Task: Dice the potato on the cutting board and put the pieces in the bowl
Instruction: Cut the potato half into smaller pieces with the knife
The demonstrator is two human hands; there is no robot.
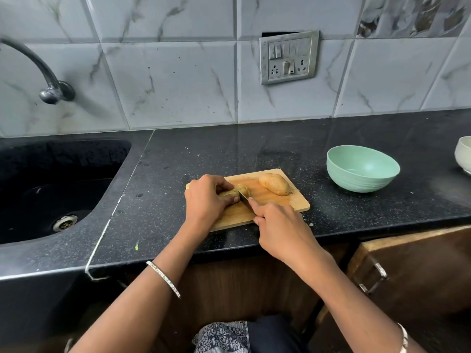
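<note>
A wooden cutting board [293,203] lies on the black counter. My left hand [207,200] grips a piece of potato [229,192] at the board's left part. My right hand [277,225] grips a knife [244,196], index finger stretched along its back; the blade stands in the potato just right of my left fingers, with thin slices [244,190] beside it. Another piece of potato [275,183], skin on, lies at the board's far right. A mint-green bowl [363,169] stands empty on the counter to the right of the board.
A black sink [51,189] with a drain is set into the counter at left, a tap [48,82] above it. A white bowl [463,154] sits at the right frame edge. A cabinet door with a metal handle [374,278] stands below the counter at right.
</note>
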